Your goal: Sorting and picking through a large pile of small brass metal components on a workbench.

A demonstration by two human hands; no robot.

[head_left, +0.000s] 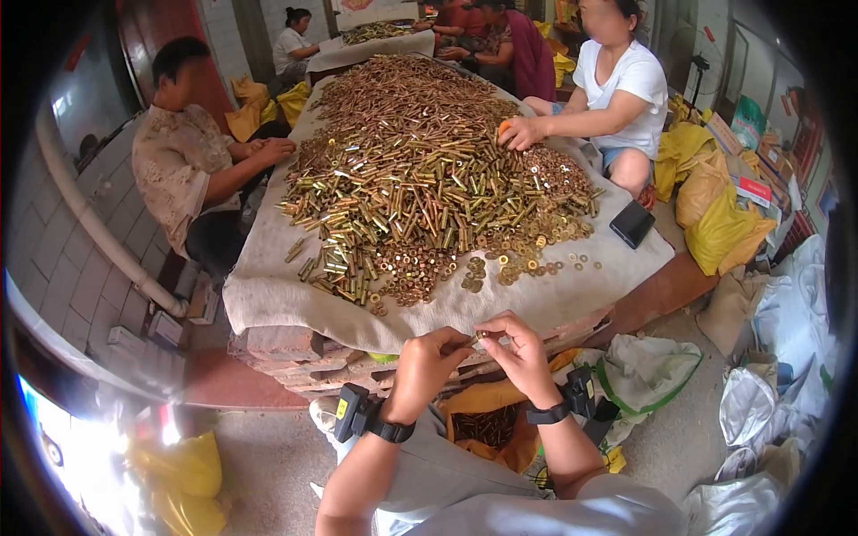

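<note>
Left hand (431, 357): your grip pinches one end of a small metal piece (476, 339) between thumb and fingers.
Right hand (517, 353): your thumb and fingertips pinch the piece's other end; its finer detail is too small to tell.
Piece: it sits between your two hands, on your side of the near edge of the surface (572, 284).
Wrists: you wear a black strap (391, 432) with a boxy device on each.
Pile: metal sleeves (420, 192) lie heaped on a pale cloth (268, 290) ahead of you.
Near edge of pile: nuts (416, 275) gather in front, with washers (547, 234) spread to their right.
Phone: a black phone (632, 223) lies near the cloth's right corner.
Below you: an orange bag (525, 449) stands open by your legs, with dark pieces (487, 426) inside.
Co-workers: one person (189, 174) sits left of the pile; another (617, 85) sits right, hands at its edge.
</note>
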